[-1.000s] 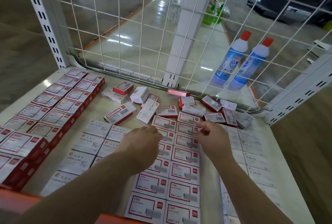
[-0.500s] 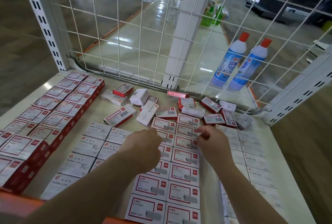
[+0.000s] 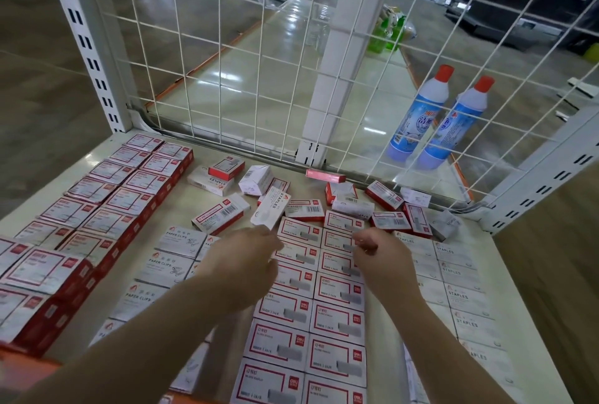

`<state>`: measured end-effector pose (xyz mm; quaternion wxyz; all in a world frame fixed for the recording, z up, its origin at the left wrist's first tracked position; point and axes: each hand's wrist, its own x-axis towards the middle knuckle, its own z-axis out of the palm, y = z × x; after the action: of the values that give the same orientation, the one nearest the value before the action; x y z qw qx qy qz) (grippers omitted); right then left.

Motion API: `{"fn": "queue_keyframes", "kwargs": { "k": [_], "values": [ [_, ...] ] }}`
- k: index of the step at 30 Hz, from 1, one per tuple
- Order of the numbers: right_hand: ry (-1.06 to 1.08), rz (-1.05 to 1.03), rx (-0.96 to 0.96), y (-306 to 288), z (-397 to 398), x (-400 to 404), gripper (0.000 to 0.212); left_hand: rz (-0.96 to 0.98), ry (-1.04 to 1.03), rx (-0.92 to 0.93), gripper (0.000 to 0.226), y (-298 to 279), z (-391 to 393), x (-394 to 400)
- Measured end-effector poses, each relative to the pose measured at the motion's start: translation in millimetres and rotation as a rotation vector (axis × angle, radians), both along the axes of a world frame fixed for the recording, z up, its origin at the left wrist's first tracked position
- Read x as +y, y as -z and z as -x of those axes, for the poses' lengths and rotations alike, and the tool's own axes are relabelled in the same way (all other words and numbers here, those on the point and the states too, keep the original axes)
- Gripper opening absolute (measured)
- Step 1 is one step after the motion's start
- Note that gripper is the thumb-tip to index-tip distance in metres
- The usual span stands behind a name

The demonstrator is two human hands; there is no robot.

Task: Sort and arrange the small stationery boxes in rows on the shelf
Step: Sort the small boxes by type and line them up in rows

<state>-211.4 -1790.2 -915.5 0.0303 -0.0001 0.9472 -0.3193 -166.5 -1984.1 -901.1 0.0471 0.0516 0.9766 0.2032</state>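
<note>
Both hands are above the middle rows of small boxes on the shelf point(image 3: 81, 173). The left hand point(image 3: 246, 257) has its fingers curled downward over the red-framed staple boxes point(image 3: 337, 322), which lie flat in two neat rows; whether it holds one I cannot tell. The right hand point(image 3: 382, 254) is also curled, its fingertips near the far end of these rows, and I cannot tell if it pinches something. At the left, red boxes point(image 3: 107, 209) stand in two rows, then the paper clips boxes point(image 3: 168, 261). At the right lie white staples boxes point(image 3: 460, 290). Behind the hands, loose boxes point(image 3: 269, 209) lie mixed, near the wire grid point(image 3: 227, 46). Beyond it stand two blue bottles point(image 3: 434, 118).
</note>
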Motion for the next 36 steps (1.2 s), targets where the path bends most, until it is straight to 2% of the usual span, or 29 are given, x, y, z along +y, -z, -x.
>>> {"fn": "queue_keyframes", "kwargs": {
  "k": [5,9,15,20,27,32,36],
  "values": [
    [-0.071,0.016,0.100,-8,9,-26,0.030,-0.002,-0.148,0.112,0.036,4,-5,-42],
    [-0.140,0.069,0.081,-16,22,-58,0.031,0.020,-0.231,0.084,0.038,4,-4,-66],
    [-0.221,0.014,0.033,-20,49,-103,0.046,0.070,-0.199,0.061,0.033,12,1,-78],
    [-0.205,0.001,-0.020,-15,74,-128,0.059,0.115,-0.185,0.055,0.033,16,-1,-86],
    [-0.230,-0.004,-0.095,-7,91,-143,0.043,0.101,-0.184,0.048,0.033,19,-2,-89],
    [-0.205,0.051,-0.090,-4,92,-145,0.054,0.080,-0.171,0.038,0.033,19,-2,-90],
    [-0.200,0.089,-0.040,-6,88,-138,0.054,0.041,-0.178,0.052,0.033,17,-1,-88]
  ]
}}
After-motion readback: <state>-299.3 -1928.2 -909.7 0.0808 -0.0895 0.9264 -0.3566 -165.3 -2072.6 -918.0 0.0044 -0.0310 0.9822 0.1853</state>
